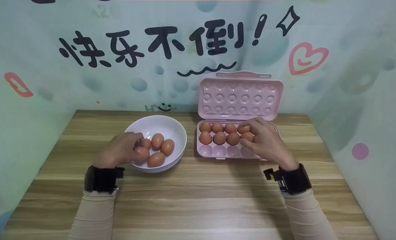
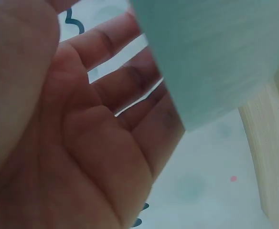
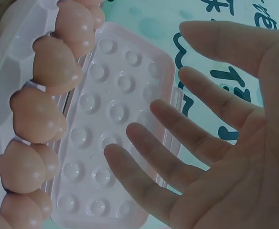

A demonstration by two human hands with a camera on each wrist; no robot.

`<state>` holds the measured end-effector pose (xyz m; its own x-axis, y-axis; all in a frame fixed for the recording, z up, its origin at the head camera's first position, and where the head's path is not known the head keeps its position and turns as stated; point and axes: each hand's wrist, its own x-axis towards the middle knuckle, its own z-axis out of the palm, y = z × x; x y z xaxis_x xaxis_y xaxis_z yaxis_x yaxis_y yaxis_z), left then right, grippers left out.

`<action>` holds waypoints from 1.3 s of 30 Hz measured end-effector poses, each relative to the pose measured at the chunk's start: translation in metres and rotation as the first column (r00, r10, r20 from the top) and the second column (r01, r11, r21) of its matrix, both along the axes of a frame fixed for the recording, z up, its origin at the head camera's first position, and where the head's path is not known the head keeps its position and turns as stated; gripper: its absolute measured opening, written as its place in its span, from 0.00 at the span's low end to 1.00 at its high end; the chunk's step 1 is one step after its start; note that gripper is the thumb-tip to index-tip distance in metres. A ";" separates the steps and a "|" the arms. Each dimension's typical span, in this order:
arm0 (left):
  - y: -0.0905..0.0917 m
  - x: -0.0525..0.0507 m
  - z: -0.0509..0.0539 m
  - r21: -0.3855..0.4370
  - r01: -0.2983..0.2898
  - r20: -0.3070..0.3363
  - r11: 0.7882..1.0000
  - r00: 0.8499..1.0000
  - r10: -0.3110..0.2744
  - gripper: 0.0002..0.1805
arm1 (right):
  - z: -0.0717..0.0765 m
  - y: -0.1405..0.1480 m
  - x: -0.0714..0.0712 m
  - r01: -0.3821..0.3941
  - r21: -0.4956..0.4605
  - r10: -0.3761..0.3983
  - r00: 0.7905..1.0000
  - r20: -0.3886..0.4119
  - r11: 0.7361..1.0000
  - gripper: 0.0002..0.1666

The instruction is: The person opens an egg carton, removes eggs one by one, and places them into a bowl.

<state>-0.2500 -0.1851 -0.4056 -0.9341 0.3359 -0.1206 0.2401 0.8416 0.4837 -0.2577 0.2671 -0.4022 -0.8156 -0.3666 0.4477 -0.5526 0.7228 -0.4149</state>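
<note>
My left hand point(image 1: 119, 150) reaches over the left rim of a white bowl point(image 1: 181, 136) with several brown eggs inside. Its thumb and fingers are about the nearest egg point(image 1: 142, 153); whether they touch it I cannot tell. In the left wrist view the fingers look fairly straight, with their tips hidden behind the bowl wall point(image 2: 220, 62). My right hand point(image 1: 266, 141) hovers over the right end of a pink egg carton point(image 1: 203, 154). In the right wrist view its fingers are spread and hold nothing. Brown eggs point(image 3: 37, 114) fill the back two rows; the front cups in sight are bare.
The carton's dimpled lid point(image 1: 239, 100) stands raised against a printed backdrop point(image 1: 171, 93) behind the wooden table point(image 1: 191, 200). A narrow strip of table separates the bowl from the carton.
</note>
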 end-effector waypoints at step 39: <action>0.044 -0.002 -0.008 0.150 0.108 -0.376 0.983 0.926 -0.045 0.16 | -0.012 0.035 0.002 0.027 0.055 -0.024 0.999 -0.049 0.998 0.22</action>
<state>-0.2522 -0.1409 -0.4131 -0.8722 0.3935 0.2907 0.4886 0.7298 0.4781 -0.2553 0.3022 -0.4139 -0.8030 -0.3714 0.4661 -0.5522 0.7579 -0.3475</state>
